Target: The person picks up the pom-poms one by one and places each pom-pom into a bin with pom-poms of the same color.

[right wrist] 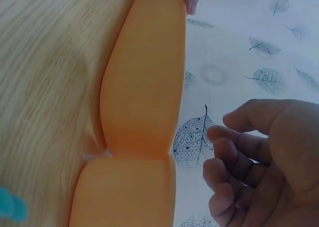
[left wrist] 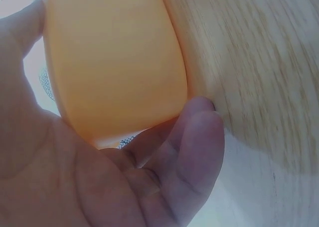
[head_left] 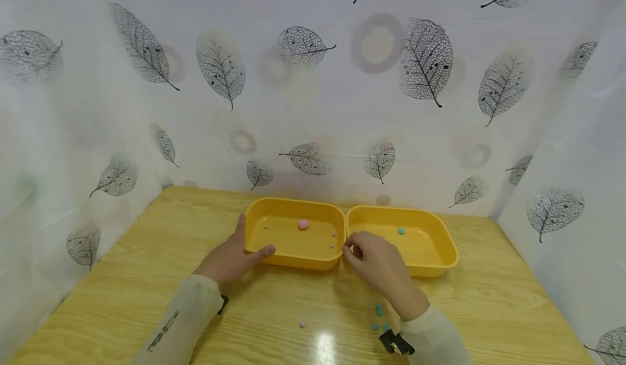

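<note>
In the head view my left hand [head_left: 227, 259] holds the left end of a yellow tray [head_left: 293, 262]. Its thumb lies over the front rim. The left wrist view shows its other fingers [left wrist: 199, 152] bent around the tray's end. Inside that tray are a larger pink ball [head_left: 304, 224] and several tiny pink ones. My right hand [head_left: 379, 262] hovers where this tray meets a second yellow tray [head_left: 427, 271]. Its fingers are loosely curled, thumb and index tips close together, and the right wrist view shows nothing between them. A teal ball [head_left: 401, 231] lies in the second tray.
On the wooden table [head_left: 264, 310], in front of the trays, lies a pink ball [head_left: 302, 324]. Several teal balls [head_left: 379, 310] sit beside the right forearm. A leaf-patterned white curtain [head_left: 313, 115] hangs behind the table and along both sides.
</note>
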{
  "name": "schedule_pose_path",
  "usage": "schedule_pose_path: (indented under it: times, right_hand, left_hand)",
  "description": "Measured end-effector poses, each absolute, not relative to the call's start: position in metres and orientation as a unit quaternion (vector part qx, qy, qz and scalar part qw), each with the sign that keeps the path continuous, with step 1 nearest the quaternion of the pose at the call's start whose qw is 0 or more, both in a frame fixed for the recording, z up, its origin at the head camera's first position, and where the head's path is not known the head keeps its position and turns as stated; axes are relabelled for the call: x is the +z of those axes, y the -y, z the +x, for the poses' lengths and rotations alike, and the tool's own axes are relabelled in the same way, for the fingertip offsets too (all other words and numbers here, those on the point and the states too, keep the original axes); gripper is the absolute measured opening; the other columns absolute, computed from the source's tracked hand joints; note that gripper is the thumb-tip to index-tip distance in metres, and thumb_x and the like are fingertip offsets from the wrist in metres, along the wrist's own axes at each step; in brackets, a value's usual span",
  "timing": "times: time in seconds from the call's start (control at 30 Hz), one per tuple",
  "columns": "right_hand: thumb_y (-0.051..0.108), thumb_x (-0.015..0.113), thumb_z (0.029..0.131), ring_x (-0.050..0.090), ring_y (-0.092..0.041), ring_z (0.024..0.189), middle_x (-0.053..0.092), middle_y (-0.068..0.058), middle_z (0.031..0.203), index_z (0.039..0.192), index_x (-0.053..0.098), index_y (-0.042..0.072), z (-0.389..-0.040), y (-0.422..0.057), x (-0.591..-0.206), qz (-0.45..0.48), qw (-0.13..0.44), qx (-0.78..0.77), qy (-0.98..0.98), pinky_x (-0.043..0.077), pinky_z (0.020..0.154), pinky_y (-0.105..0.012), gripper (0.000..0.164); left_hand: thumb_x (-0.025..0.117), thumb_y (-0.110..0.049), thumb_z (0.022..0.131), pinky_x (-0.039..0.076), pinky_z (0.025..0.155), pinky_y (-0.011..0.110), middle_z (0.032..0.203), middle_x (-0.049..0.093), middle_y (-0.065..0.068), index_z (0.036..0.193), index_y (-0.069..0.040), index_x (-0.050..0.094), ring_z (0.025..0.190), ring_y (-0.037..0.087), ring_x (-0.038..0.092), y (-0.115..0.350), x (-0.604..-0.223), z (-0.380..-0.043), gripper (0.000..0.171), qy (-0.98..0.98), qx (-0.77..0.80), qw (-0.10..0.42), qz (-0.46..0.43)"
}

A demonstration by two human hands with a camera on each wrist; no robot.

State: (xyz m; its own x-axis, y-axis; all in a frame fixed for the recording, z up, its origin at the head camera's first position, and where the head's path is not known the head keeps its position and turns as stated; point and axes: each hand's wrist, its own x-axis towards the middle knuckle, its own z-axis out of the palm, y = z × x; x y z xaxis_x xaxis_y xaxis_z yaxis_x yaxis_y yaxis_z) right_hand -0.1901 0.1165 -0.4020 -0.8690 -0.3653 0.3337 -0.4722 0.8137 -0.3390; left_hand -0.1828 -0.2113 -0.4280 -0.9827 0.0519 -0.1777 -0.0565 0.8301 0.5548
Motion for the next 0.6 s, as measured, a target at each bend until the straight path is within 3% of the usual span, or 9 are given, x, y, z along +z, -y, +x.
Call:
schedule_pose_path:
  times: [0.23, 0.6]
  right_hand:
    - [0.021, 0.074, 0.095, 0.044, -0.003, 0.06, 0.053, 0.016, 0.072, 0.086, 0.072, 0.02, -0.184, -0.107, -0.406, 0.252, 0.131, 0.205, 0.936, 0.041, 0.054, -0.022, 0.009]
    - [0.022, 0.078, 0.093, 0.043, 0.001, 0.06, 0.054, 0.016, 0.072, 0.088, 0.072, 0.02, -0.175, -0.096, -0.411, 0.325, 0.119, 0.177, 0.921, 0.04, 0.052, -0.019, 0.008]
  left_hand:
    - [0.049, -0.084, 0.089, 0.038, 0.113, 0.063, 0.168, 0.013, 0.024, 0.163, -0.007, -0.018, 0.145, 0.051, 0.036, 0.214, -0.431, -0.184, 0.126, -0.951, 0.293, 0.094, 0.0]
    - [0.051, -0.082, 0.09, 0.037, 0.114, 0.062, 0.168, 0.015, 0.024, 0.163, -0.006, -0.015, 0.146, 0.05, 0.036, 0.213, -0.429, -0.185, 0.125, -0.95, 0.299, 0.091, -0.001]
